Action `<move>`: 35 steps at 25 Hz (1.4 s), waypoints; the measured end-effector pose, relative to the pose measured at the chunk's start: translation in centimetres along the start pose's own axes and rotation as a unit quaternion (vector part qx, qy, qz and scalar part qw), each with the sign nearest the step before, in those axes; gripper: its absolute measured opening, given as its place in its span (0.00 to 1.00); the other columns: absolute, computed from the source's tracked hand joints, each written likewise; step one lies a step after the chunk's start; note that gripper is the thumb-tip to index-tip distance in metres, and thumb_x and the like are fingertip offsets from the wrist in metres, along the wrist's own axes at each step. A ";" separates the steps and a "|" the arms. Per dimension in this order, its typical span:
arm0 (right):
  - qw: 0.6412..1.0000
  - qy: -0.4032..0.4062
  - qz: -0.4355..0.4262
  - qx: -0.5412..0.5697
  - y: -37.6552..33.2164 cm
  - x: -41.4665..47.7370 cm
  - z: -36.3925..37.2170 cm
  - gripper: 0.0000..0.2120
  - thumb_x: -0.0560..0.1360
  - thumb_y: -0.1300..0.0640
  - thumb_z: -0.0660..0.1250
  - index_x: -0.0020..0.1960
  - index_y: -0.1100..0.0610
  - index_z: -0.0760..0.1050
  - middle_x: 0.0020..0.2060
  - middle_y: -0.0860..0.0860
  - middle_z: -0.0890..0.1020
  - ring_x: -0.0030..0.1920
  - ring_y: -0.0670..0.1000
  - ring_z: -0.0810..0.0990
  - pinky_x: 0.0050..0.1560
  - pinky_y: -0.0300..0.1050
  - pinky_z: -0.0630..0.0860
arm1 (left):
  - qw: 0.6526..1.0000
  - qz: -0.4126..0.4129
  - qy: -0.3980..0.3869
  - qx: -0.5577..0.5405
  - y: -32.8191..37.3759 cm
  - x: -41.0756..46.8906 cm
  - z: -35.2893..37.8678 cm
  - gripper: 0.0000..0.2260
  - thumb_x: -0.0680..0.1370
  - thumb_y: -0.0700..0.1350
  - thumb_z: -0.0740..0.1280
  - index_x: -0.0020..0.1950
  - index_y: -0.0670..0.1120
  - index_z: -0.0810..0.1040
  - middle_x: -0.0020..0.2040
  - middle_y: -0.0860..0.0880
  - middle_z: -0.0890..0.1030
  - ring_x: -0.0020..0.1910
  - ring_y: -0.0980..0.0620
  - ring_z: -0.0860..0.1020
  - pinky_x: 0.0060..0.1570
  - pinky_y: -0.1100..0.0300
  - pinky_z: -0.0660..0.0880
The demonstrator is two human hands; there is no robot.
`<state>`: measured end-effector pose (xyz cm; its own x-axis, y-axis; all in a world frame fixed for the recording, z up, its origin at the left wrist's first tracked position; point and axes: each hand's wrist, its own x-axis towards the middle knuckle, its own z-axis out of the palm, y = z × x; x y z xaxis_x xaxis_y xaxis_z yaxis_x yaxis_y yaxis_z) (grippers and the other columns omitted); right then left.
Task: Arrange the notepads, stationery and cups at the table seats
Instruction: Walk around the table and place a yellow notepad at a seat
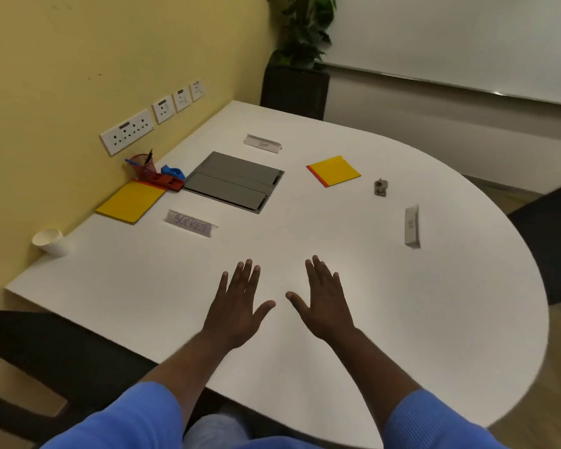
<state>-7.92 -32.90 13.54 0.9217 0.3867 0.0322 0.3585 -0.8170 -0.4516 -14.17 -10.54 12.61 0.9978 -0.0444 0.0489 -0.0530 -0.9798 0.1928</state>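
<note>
Yellow, with a red strip along one edge, 1 notepad [334, 170] lies flat on the far right part of the white table [402, 303], its red edge facing left and its corners turned at an angle to the table edge. Another yellow notepad [131, 200] lies by the wall at the left, its red edge at the far end, touching a red desk organiser [162, 181] whose mesh cup holds pens [143, 161]. Just right of that sits a blue tape dispenser [173, 171], then a grey hatch [234, 181] set into the tabletop. A white paper cup [51, 242] lies on its side at the left edge, mouth towards the wall.

3 folded name cards stand about: 1 reading "SOCKET" [191, 222] near the left notepad, 1 at the far side [262, 143], 1 at the right [412, 225] with its long side running away from the person. A small metal object [381, 187] sits between the right notepad and that card.

Both hands are over the bare near part of the table, palms down, holding nothing: left hand [237, 306] and right hand [323, 303], fingers straight and close together, thumbs spread towards each other.
</note>
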 end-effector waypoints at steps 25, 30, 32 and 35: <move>0.925 0.169 0.339 -0.019 13.3 -36.0 -8.3 0.41 0.80 0.31 0.53 0.83 0.50 0.42 0.83 0.48 0.41 0.82 0.48 0.37 0.80 0.56 0.36 | 0.934 0.352 -0.057 -0.027 29.6 -8.8 2.8 0.36 0.82 0.68 0.43 0.83 0.51 0.36 0.83 0.51 0.35 0.81 0.52 0.34 0.80 0.46 0.38; 0.909 0.170 0.380 -0.027 22.8 -44.3 -12.4 0.42 0.79 0.30 0.52 0.83 0.51 0.42 0.83 0.49 0.40 0.82 0.50 0.39 0.80 0.57 0.37 | 0.921 0.378 -0.087 -0.032 42.1 -9.7 7.2 0.36 0.81 0.69 0.44 0.84 0.50 0.41 0.83 0.50 0.39 0.82 0.51 0.37 0.81 0.44 0.42; 0.905 0.169 0.390 -0.024 25.9 -47.3 -14.1 0.42 0.79 0.30 0.53 0.83 0.51 0.43 0.83 0.49 0.42 0.82 0.50 0.40 0.80 0.57 0.38 | 0.922 0.375 -0.088 -0.041 46.8 -10.5 8.1 0.36 0.81 0.69 0.43 0.84 0.50 0.43 0.83 0.50 0.39 0.82 0.51 0.38 0.81 0.45 0.43; 0.902 0.167 0.399 -0.020 29.3 -49.8 -16.3 0.42 0.79 0.30 0.53 0.83 0.50 0.43 0.83 0.49 0.42 0.82 0.49 0.40 0.80 0.55 0.37 | 0.918 0.381 -0.090 -0.055 52.0 -10.6 8.9 0.35 0.82 0.68 0.45 0.84 0.51 0.44 0.83 0.50 0.41 0.82 0.52 0.39 0.81 0.44 0.44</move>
<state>-40.87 -83.01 13.22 0.8796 -0.4753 -0.0179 -0.4385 -0.7958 -0.4176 -27.14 -62.80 13.38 0.6588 -0.7506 0.0510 -0.7331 -0.6251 0.2680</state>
